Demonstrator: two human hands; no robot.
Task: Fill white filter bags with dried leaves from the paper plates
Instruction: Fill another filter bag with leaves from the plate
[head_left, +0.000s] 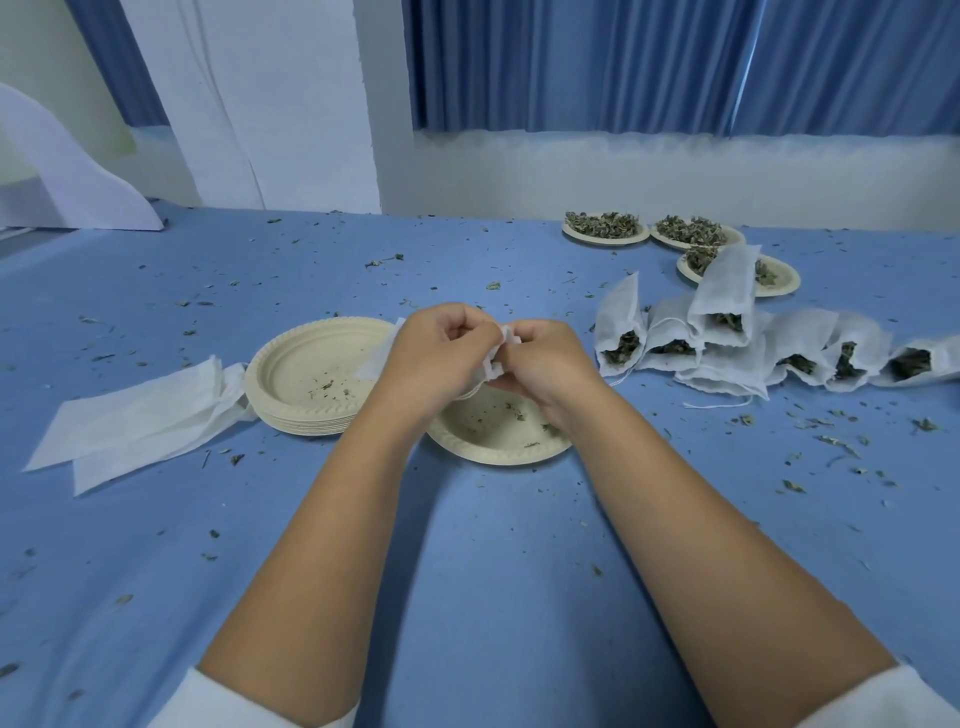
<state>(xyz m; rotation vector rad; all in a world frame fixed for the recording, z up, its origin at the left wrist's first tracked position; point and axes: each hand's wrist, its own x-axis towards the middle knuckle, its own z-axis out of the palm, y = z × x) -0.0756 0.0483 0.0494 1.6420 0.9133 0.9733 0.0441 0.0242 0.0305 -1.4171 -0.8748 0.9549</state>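
- White filter bag (496, 358), bunched, is pinched between both hands above a nearly bare paper plate (498, 434).
- Left hand (441, 358) has fingers curled, gripping the bag's mouth.
- Right hand (545, 364) has fingers curled too, pinching the same bag.
- Filled bags (727, 338) lie piled to the right.

Passage: open table (493, 571) at near edge and far centre. Obstructions: plate stack (306, 418) and bags (135, 421) left, plate (498, 456) centre, filled bags (727, 343) and leaf plates (605, 240) right.

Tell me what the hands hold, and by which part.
Both the left hand and right hand pinch one white filter bag by its crumpled edge, above a paper plate.
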